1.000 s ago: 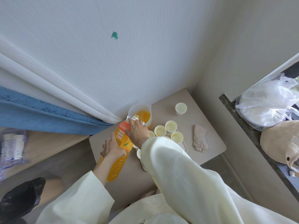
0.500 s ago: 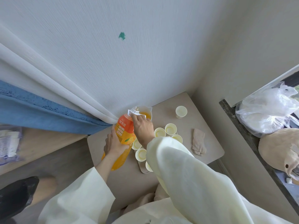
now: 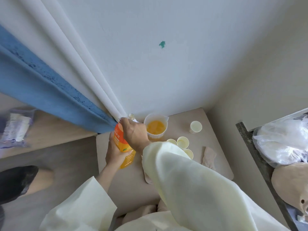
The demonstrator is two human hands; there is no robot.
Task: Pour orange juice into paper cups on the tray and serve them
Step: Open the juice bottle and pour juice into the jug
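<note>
Nearest the person, a corner of the tray (image 3: 147, 177) shows on the table (image 3: 220, 165), on the near side of the measuring jug (image 3: 155, 126); the wide right sleeve hides most of it. Left of the jug and a little nearer, the left hand (image 3: 115, 153) wraps its fingers round the lower body of the orange juice bottle (image 3: 122, 144), which stands nearly upright with its mouth uncapped. The right hand (image 3: 135, 132) curls over the bottle's shoulder, just beside the jug's rim. Three paper cups (image 3: 183, 142) peep out from the sleeve on the jug's near right; their insides look pale, probably empty, though the sleeve covers the rest of the set. A crumpled cloth (image 3: 209, 157) lies right of them. The jug itself holds a shallow pool of juice, and a lone cup (image 3: 195, 127) stands off the tray to the jug's right.

The filling of the jug looks finished or paused, and no cup seems served yet. The next move calls for parking the bottle clear of the tray, then taking the jug and tipping it gently over each light cup, keeping the loose sleeve off their rims.
</note>
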